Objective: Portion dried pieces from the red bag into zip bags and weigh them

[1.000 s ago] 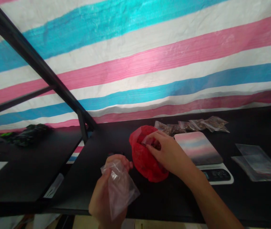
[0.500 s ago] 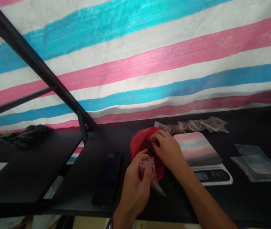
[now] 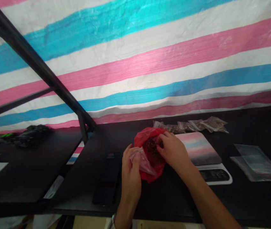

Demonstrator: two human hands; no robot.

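A red plastic bag sits on the black table with its mouth spread, showing dark brown dried pieces inside. My left hand grips a small clear zip bag between thumb and fingers, in front of the red bag's left side. The small bag looks flat. My right hand reaches into the red bag from the right, its fingers curled together at the dried pieces; what they pinch is hidden. Just right of this hand lies a white kitchen scale with a shiny reflecting plate.
Filled clear bags lie in a row behind the scale. Flat clear bags are stacked at the right. A black phone lies left of my left hand. A black metal frame slants at the left, before a striped sheet.
My left hand has moved left with the clear zip bag, uncovering more of the red bag. My right hand has shifted slightly right, and the red bag's mouth shows more of the pieces.
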